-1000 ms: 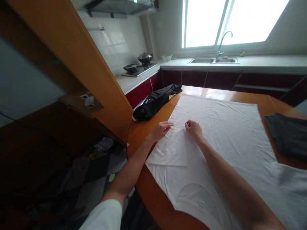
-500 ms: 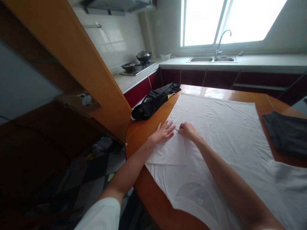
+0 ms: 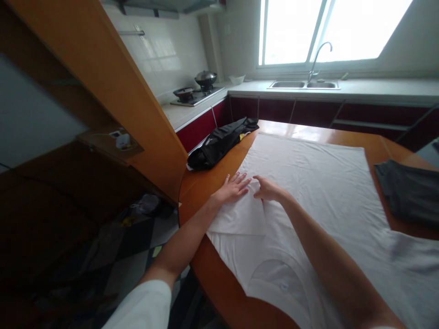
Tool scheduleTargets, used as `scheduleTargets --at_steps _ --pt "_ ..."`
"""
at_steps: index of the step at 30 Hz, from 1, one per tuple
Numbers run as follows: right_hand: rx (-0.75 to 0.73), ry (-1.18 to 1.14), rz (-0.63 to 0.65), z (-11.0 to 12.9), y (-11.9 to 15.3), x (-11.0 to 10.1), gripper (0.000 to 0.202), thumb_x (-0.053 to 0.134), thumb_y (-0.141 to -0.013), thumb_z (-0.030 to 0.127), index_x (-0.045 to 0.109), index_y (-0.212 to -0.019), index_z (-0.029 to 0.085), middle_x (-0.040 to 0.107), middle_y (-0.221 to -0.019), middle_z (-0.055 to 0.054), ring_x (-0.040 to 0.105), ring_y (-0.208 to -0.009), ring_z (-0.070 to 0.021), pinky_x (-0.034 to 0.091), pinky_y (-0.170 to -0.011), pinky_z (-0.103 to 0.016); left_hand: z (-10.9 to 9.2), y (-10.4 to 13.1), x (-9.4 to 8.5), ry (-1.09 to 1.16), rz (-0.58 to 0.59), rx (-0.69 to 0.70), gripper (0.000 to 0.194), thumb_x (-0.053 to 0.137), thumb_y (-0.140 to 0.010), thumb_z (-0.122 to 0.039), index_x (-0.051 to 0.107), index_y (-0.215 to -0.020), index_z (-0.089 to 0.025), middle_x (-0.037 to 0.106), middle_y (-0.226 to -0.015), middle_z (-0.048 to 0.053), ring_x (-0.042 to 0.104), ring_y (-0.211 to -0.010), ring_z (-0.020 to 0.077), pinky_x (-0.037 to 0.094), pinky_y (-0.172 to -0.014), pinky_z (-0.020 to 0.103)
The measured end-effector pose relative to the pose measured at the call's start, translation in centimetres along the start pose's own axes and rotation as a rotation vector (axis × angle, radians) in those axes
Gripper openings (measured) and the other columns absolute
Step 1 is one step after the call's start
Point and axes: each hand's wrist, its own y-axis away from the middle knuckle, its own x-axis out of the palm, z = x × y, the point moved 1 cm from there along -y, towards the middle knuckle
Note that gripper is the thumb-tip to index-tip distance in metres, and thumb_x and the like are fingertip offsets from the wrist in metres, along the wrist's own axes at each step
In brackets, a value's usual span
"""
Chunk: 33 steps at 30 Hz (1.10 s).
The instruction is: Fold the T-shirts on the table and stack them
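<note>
A white T-shirt (image 3: 315,192) lies spread over the wooden table, its neckline toward me and its left sleeve (image 3: 240,219) folded inward onto the body. My left hand (image 3: 235,188) rests flat on the folded sleeve near the table's left side, fingers spread. Just to its right, my right hand (image 3: 267,188) is at the sleeve's upper corner, thumb and forefinger apart, with no cloth visibly pinched between them. The other sleeve reaches out to the right edge of the view.
Black clothing (image 3: 222,142) lies at the table's far left edge. Dark grey folded clothing (image 3: 409,192) is on the right of the wooden table (image 3: 219,278). An orange wooden panel (image 3: 137,91) stands at left. Beyond are a stove with pans (image 3: 206,78) and a sink (image 3: 303,85).
My right hand has loosened from a pinch at the sleeve's corner, its thumb and forefinger now apart. My left hand stays in place on the cloth.
</note>
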Motion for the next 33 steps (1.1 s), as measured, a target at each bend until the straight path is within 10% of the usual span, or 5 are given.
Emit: scheduleTargets --at_steps 12,17,23,33 --pt "0.072 0.423 -0.161 0.9 0.8 -0.4 0.047 0.065 -0.089 0.029 0.059 -0.133 0.015 0.070 -0.119 -0.017 0.066 -0.111 -0.0304 0.050 -0.089 -0.037 0.0 0.2 -1.3 0.023 -0.007 0.018 0.057 0.037 -0.104 -0.053 0.027 -0.158 -0.040 0.017 -0.168 0.002 0.009 -0.156 0.0308 0.008 -0.119 0.069" --pt "-0.205 0.450 -0.391 1.7 0.3 1.2 0.042 0.038 -0.098 0.016 0.061 -0.133 0.020 0.061 -0.138 -0.013 0.056 -0.126 -0.0230 0.042 -0.104 -0.033 -0.4 2.2 -3.8 0.000 -0.103 0.043 0.054 0.033 -0.106 -0.041 0.030 -0.159 -0.029 0.027 -0.166 0.008 0.018 -0.155 0.0265 0.014 -0.122 0.059" --pt "-0.246 0.564 -0.286 -0.6 -1.2 4.6 0.055 0.031 -0.105 0.035 0.034 -0.156 0.016 0.022 -0.167 -0.012 0.015 -0.155 -0.0283 0.015 -0.121 -0.058 -2.3 6.3 -0.8 -0.051 -0.075 0.060 0.062 0.035 -0.105 -0.048 0.026 -0.160 -0.023 0.027 -0.165 0.011 0.019 -0.155 0.0250 0.016 -0.124 0.052" --pt "-0.241 0.580 -0.275 -1.2 -1.5 4.9 0.057 0.028 -0.105 0.038 0.033 -0.157 0.016 0.021 -0.167 -0.013 0.012 -0.155 -0.0276 0.012 -0.121 -0.060 -3.7 8.7 -0.5 -0.065 -0.097 0.114 0.061 0.038 -0.104 -0.050 0.030 -0.159 -0.025 0.028 -0.165 0.008 0.017 -0.155 0.0254 0.014 -0.125 0.050"
